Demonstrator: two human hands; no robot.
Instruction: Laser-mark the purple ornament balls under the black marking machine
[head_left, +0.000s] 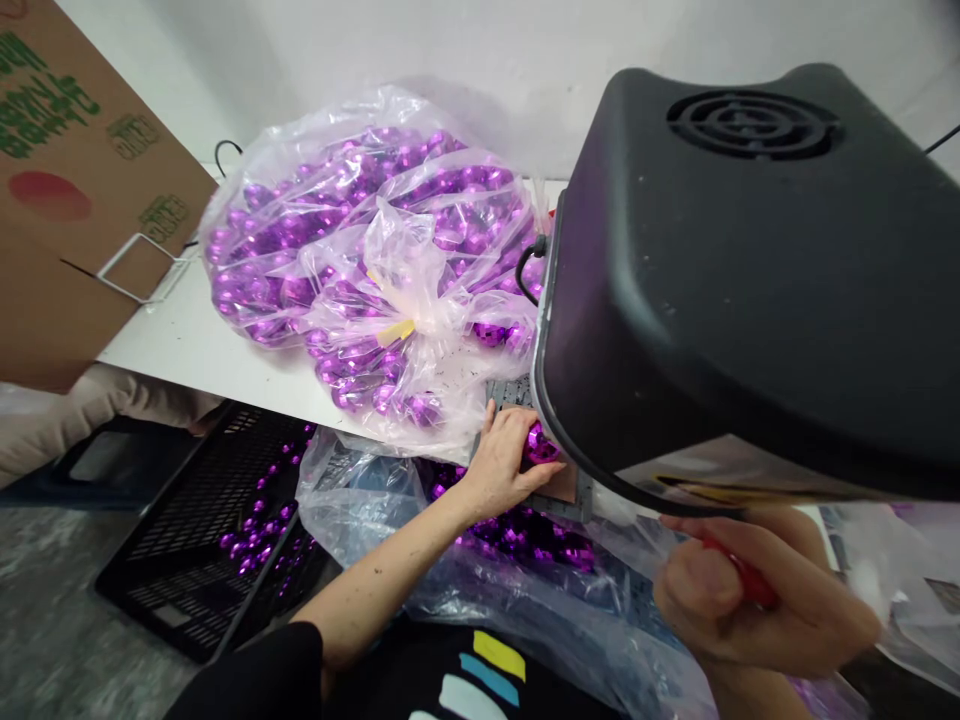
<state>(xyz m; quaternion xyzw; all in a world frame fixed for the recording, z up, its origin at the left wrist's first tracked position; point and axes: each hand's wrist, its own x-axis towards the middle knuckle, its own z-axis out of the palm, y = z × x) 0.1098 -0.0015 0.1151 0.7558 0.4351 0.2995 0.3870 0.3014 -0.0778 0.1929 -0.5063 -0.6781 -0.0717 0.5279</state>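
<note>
My left hand (501,462) reaches forward to the base of a black machine, with its thumb and fingers closed around a shiny purple faceted ball (538,444). Below the ball lies a brown pad on a grey metal base plate (583,492). Part of the ball is hidden by the machine's black housing (720,300). On the right, below the housing, my right hand (761,595) is closed in a fist around a red handle (742,578), most of which its fingers cover.
A tied clear bag (427,290) full of purple balls rests on the white table (285,385). Under the edge, an open plastic bag (360,490) holds more balls. A black crate (161,545) with purple balls, a cardboard box (90,200) and another person's leg (112,405) are at left.
</note>
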